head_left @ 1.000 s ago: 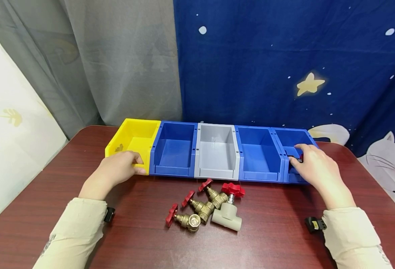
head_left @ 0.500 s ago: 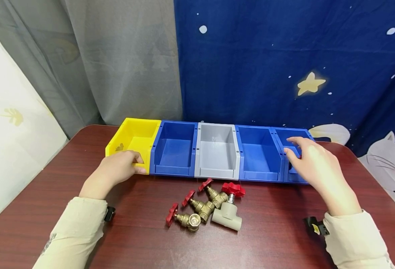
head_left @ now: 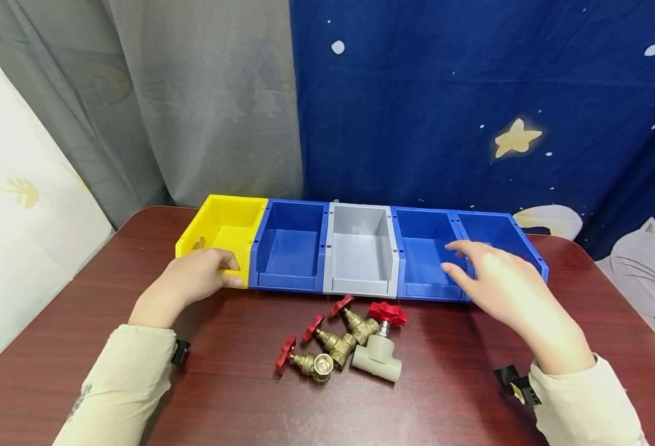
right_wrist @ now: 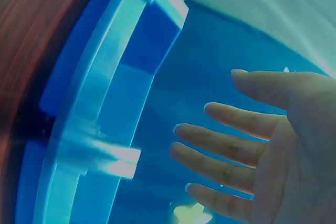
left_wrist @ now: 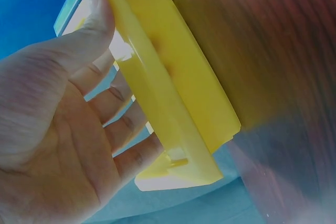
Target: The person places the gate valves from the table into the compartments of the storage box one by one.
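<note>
My left hand point(head_left: 190, 282) grips the front lip of the yellow bin point(head_left: 233, 218) at the left end of the row. In the left wrist view, the thumb point(left_wrist: 97, 17) lies on one side of the lip and the fingers on the other. My right hand point(head_left: 503, 285), fingers apart and holding nothing, hovers over the two blue bins at the right, the inner bin point(head_left: 423, 251) and the end bin point(head_left: 486, 224). It hides part of the end bin's inside. The right wrist view shows the bare palm and fingers beside blue bin edges point(right_wrist: 134, 72).
Three brass valves point(head_left: 335, 348) with red handwheels and a pale plastic tee valve point(head_left: 379, 358) lie on the wooden table point(head_left: 238, 396), in front of the bins. A grey bin point(head_left: 361, 248) and another blue bin point(head_left: 294, 251) fill the row's middle. Curtains point(head_left: 372, 124) hang behind.
My right hand let go of a dark, red-topped item in the end blue bin, lifted away and moved left. My left hand has kept its grip on the yellow bin.
</note>
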`<state>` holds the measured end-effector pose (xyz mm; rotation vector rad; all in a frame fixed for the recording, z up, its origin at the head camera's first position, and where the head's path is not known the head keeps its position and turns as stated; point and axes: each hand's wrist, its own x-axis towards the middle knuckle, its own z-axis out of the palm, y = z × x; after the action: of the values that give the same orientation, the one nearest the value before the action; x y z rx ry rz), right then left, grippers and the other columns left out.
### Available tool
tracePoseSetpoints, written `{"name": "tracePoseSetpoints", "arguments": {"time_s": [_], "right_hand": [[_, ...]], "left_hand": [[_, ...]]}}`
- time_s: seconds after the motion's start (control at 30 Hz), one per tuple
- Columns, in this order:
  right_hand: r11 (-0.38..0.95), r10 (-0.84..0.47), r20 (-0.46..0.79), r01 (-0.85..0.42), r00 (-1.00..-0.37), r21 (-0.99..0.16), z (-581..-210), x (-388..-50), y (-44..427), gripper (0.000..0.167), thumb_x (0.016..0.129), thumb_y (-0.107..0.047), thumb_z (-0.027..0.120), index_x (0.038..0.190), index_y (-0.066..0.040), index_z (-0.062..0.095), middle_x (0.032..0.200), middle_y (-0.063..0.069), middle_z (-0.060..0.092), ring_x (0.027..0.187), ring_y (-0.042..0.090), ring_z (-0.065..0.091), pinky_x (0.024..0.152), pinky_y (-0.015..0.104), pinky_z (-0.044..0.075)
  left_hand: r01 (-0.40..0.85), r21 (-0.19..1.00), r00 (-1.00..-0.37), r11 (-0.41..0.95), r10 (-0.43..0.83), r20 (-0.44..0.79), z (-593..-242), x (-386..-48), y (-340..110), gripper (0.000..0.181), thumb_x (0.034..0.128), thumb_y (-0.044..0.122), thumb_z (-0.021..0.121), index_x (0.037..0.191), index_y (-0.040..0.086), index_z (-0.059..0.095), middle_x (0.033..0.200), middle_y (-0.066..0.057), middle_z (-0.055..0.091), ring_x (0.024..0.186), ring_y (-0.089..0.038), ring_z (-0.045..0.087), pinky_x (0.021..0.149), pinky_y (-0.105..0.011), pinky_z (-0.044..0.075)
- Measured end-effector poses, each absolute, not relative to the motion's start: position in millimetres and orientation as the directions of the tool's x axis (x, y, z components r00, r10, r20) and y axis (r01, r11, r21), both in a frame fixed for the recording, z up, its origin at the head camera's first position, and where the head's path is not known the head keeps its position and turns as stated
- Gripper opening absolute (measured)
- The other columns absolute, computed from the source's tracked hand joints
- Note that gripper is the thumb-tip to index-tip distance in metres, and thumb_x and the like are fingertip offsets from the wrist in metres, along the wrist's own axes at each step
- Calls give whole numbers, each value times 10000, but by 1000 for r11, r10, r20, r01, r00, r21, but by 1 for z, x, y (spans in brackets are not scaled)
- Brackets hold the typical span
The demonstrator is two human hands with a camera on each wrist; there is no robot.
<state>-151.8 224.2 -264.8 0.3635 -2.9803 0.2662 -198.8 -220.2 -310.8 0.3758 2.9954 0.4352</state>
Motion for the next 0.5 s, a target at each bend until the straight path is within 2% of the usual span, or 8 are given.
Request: {"name": "tracePoseSetpoints", "arguments": {"time_s": [0.13,0.33,0.5], "right_hand": [[946,-268,129,-286,-955,-156,-266,-147,213,494,994,-431,573,1346,-84,589,1324,204,596,1187,424,570,937,635,438],[932,-317,132,-334,-939,-140,-269,-143,200,454,981,-393,610,1319,-91,619,1301,169,623,1153,409,601,934,607,455],[926,-343,143,-360,-928,-117,-271,-141,193,423,977,-375,620,1297,-98,632,1260,133,652,1119,371,630,905,580,475]], "left_hand": [[230,299,-964,926,259,-61,-311,-200,-222,282,864,368,756,969,110,715,812,30,647,869,-257,550,812,-495,459],[242,304,-962,921,269,-48,-313,-200,-224,244,877,318,749,987,100,729,873,16,687,1092,-415,525,990,-616,385],[251,308,-961,918,274,-33,-314,-201,-225,215,877,299,751,962,102,734,844,28,686,1096,-421,537,1028,-634,343]]}}
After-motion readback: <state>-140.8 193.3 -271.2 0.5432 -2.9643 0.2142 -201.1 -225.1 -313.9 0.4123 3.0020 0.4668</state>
